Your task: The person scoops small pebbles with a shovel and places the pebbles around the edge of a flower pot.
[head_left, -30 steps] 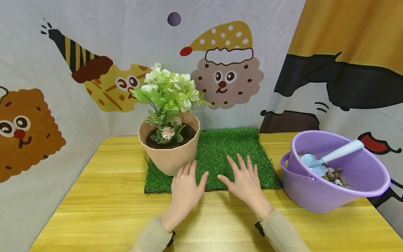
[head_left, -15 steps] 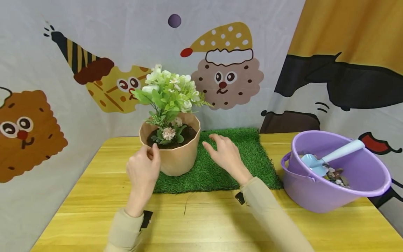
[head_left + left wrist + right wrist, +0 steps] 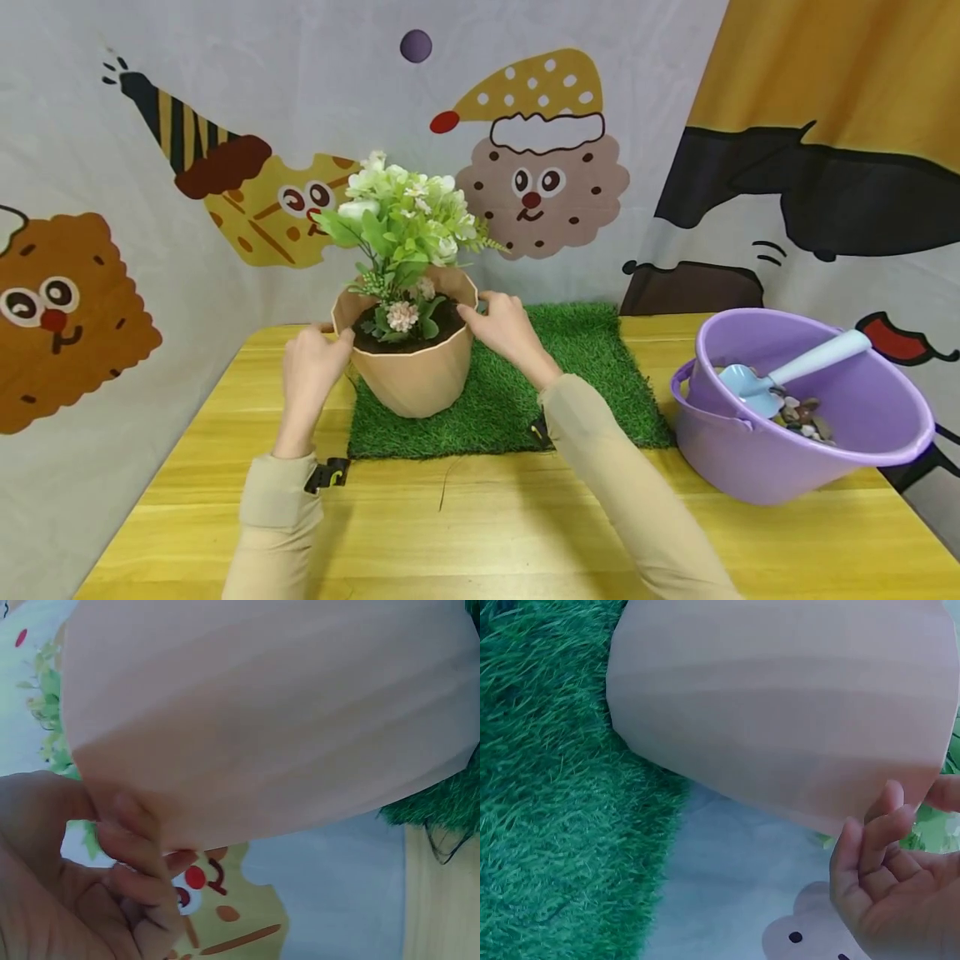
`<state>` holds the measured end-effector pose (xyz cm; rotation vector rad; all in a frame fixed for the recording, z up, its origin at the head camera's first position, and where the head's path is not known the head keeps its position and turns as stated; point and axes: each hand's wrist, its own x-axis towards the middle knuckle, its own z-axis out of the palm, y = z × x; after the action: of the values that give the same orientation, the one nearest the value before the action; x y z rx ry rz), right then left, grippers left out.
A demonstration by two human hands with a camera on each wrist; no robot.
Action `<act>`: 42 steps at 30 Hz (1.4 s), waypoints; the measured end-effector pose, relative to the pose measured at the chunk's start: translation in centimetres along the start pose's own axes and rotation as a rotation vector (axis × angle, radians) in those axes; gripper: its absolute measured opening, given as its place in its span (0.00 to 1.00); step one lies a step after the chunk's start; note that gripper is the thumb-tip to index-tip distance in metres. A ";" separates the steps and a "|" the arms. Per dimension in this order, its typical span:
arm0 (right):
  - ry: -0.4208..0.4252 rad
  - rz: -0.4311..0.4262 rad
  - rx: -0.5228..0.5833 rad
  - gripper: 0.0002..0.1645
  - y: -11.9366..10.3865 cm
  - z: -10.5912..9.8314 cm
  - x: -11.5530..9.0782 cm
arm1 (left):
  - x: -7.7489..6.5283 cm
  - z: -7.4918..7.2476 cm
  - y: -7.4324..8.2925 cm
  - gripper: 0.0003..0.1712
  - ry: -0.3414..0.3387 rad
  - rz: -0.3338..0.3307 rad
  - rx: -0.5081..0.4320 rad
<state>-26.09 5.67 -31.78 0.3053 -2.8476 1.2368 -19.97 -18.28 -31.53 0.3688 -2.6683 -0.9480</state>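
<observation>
A peach-coloured flowerpot (image 3: 412, 383) stands upright on the left part of a green artificial turf mat (image 3: 570, 392). White flowers with green leaves (image 3: 408, 221) and small pink blossoms (image 3: 402, 316) rise from its dark soil (image 3: 448, 321). My left hand (image 3: 311, 371) pinches the pot's left rim between thumb and curled fingers. On the opposite side, my right hand (image 3: 510, 329) pinches the rim, its thumb at the inner edge. Both wrist views show curled fingers against the pot's outer wall (image 3: 262, 727), the left hand (image 3: 112, 877) and right hand (image 3: 907, 892) both near its rim.
To the right on the wooden table (image 3: 465, 533) stands a purple bucket (image 3: 757, 467), holding a light-blue shovel (image 3: 813, 362) and several pebbles (image 3: 806, 417). A printed cartoon cloth (image 3: 300, 83) hangs behind. A thin dark strand (image 3: 444, 483) lies before the mat.
Both hands have risen from low in front of the pot and mat, spread to either side, and taken hold of the rim. The pot and bucket stay in place.
</observation>
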 end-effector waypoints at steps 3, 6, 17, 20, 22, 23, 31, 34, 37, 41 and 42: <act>-0.016 -0.009 0.039 0.21 -0.2 0.3 0.3 | 0.4 0.3 -0.2 0.24 0.019 0.014 -0.012; -0.001 -0.042 0.047 0.14 -0.3 0.5 0.4 | 0.6 0.8 -0.4 0.18 0.091 0.058 -0.003; 0.038 -0.097 -0.041 0.13 -0.2 0.0 0.2 | 0.7 2.1 -0.5 0.17 0.256 0.199 -0.022; 0.056 -0.108 -0.050 0.13 -0.3 -0.5 -0.1 | 0.6 2.2 0.0 0.17 0.244 0.200 -0.031; 0.078 -0.127 -0.062 0.13 -0.3 -1.0 -0.3 | 0.5 2.2 0.3 0.18 0.235 0.198 -0.039; 0.090 -0.139 -0.070 0.13 -0.3 -1.3 -0.4 | 0.4 2.3 0.6 0.18 0.236 0.201 -0.041; 0.141 -0.139 -0.088 0.13 1.0 -3.4 -1.3 | 0.1 3.6 2.4 0.19 0.236 0.281 -0.088; 0.148 -0.130 -0.097 0.14 1.8 -3.7 -1.4 | 0.1 4.5 2.7 0.19 0.238 0.301 -0.087; 0.148 -0.120 -0.109 0.13 2.6 -3.7 -1.5 | 0.0 5.2 2.8 0.19 0.231 0.318 -0.090; 0.142 -0.090 -0.095 0.12 3.4 -3.7 -1.5 | 0.0 5.9 3.1 0.19 0.234 0.294 -0.109; 0.141 -0.083 -0.088 0.12 3.5 -3.7 -1.4 | 0.0 6.1 3.2 0.19 0.233 0.284 -0.116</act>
<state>-25.55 10.97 -31.95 0.3159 -2.7303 1.0692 -22.52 -12.40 -33.96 0.0663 -2.3621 -0.9050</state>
